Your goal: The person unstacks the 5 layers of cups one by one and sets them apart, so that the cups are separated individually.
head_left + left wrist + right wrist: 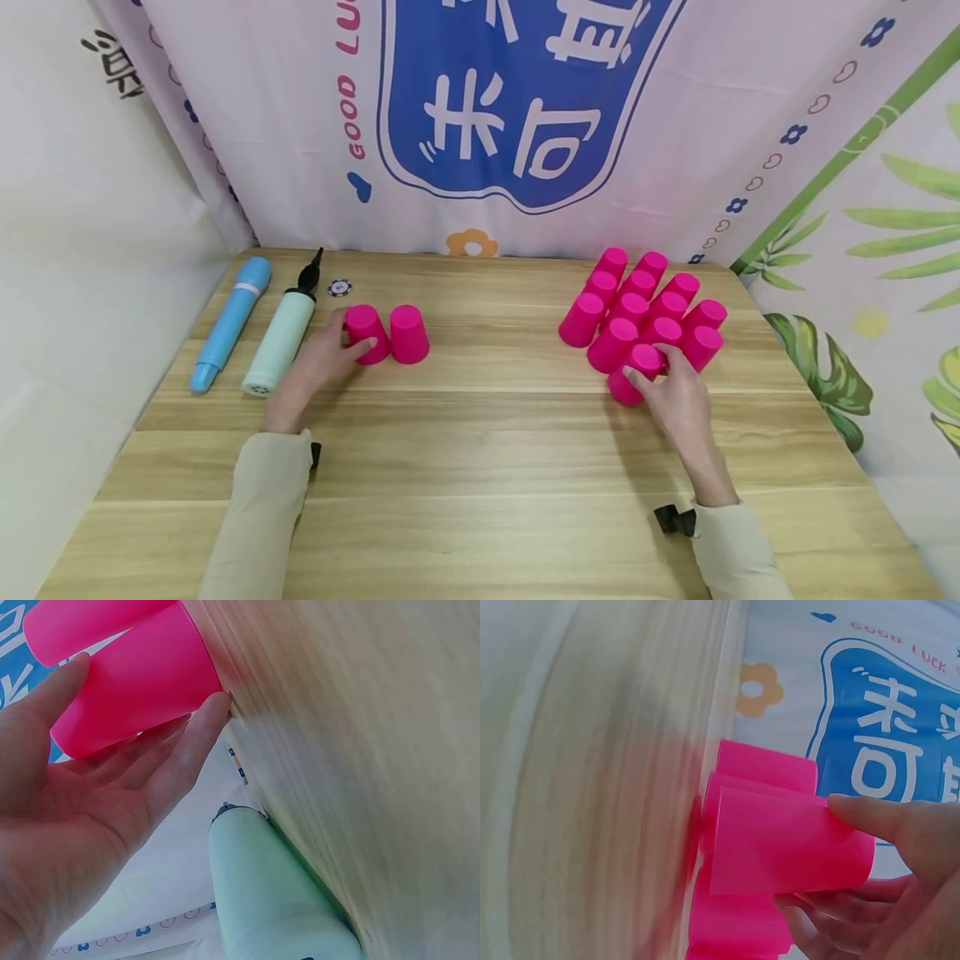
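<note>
Upside-down on the wooden table stand two pink cups at the left. My left hand grips the nearer-left pink cup from its left side, thumb in front; its rim meets the tabletop in the left wrist view. Close beside it is the second pink cup. Over at the right, my right hand holds another pink cup between thumb and fingers, at the front of a tight group of several upturned pink cups. In the right wrist view the held cup covers part of the group.
Left of my left hand lie a pale green hand pump with a black nozzle and a blue tube-shaped pump. A small round chip lies near the back. A printed curtain hangs behind the wooden table.
</note>
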A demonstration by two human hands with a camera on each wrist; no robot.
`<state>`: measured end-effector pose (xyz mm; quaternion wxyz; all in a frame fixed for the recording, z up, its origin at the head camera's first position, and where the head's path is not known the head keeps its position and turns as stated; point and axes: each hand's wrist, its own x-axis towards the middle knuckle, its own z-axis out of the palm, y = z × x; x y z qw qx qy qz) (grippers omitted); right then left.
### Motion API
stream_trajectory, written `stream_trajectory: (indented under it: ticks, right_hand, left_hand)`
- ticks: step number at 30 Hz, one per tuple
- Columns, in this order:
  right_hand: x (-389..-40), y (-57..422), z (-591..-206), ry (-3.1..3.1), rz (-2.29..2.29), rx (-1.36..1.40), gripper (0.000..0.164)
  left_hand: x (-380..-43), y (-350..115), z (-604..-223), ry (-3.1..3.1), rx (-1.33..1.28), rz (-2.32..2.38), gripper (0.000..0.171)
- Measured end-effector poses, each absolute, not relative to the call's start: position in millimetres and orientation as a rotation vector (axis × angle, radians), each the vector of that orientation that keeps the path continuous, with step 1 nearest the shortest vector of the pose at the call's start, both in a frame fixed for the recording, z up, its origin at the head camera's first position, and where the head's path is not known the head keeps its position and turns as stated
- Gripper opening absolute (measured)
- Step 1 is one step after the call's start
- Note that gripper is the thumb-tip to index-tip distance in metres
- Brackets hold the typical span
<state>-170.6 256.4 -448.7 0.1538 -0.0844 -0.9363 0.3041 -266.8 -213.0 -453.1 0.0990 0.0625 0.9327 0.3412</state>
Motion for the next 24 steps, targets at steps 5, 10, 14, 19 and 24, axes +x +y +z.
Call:
stream_trajectory:
  ticks: [5, 10, 14, 19, 24]
  right_hand:
    - [-172, 261, -455, -2.682, 0.891, -0.242, 0.058]
    - [-173, 266, -460, -2.665, 0.908, -0.244, 0.058]
    - [-168, 265, -457, -2.65, 0.877, -0.248, 0.063]
    - [-165, 249, -437, -2.535, 0.779, -0.127, 0.06]
    - [-180, 208, -419, -2.405, 0.825, 0.209, 0.051]
  left_hand:
    - [-267, -213, -454, 2.749, 0.186, 1.015, 0.073]
    - [-267, -212, -454, 2.756, 0.19, 1.017, 0.072]
    - [-267, -210, -453, 2.759, 0.199, 1.018, 0.072]
    - [-267, -210, -453, 2.753, 0.198, 1.023, 0.073]
    - [-267, -211, -454, 2.754, 0.191, 1.03, 0.072]
